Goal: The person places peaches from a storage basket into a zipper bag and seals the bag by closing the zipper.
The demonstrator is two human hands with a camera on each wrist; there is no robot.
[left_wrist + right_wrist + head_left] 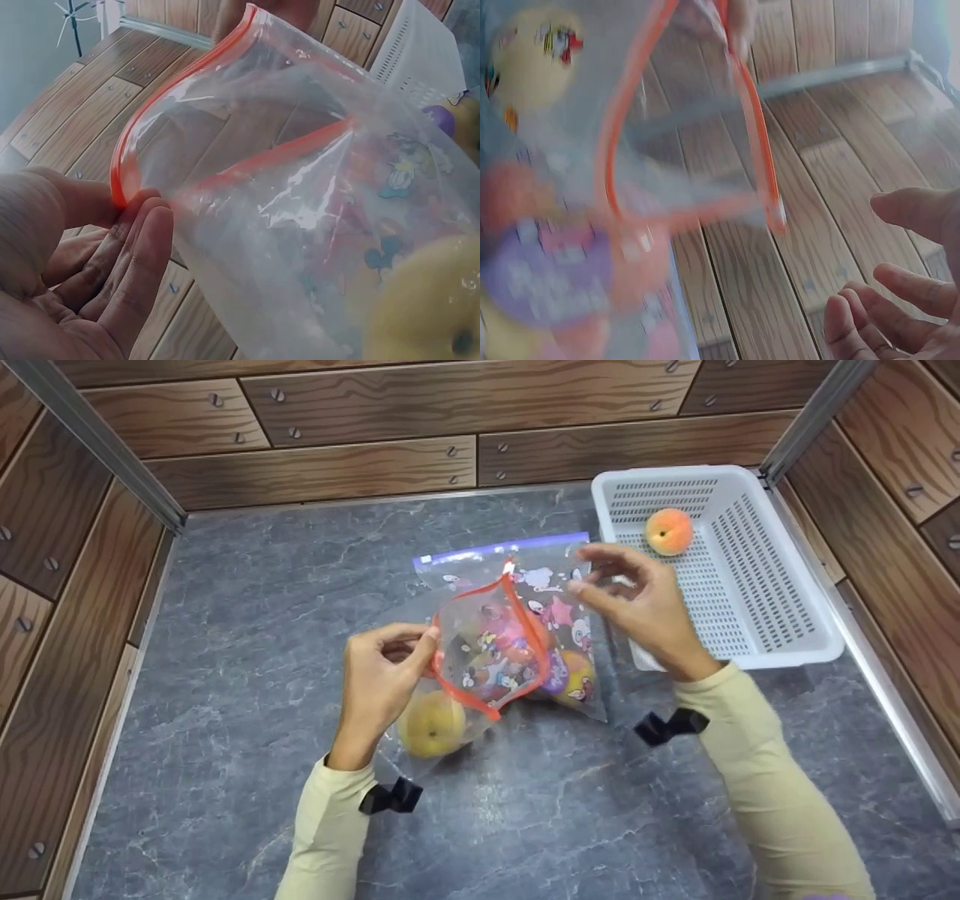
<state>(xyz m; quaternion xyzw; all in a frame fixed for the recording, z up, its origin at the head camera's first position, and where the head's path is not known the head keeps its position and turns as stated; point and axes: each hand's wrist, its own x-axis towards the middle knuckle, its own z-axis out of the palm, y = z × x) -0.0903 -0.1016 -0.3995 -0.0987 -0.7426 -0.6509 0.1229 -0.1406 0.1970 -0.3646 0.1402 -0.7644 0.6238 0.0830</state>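
Observation:
With thumb and fingers my left hand (382,679) pinches the rim of a clear zip bag (247,247) edged with an orange-red zipper (541,649). The bag's mouth gapes wide, and a round yellow fruit (433,725) lies in its lower left part. Behind it a second clear zip bag (577,619), with a purple zipper (510,544) and cartoon prints, lies on the table with several fruits inside. My right hand (643,604), fingers loosely bent and holding nothing, is above that bag's right edge; in the right wrist view it is apart from the orange-red zipper.
A white perforated basket (795,645) stands at the right with one peach (669,532) in its far left corner. The dark grey marbled tabletop (255,675) extends to wood-patterned walls (375,416) at the back and both sides.

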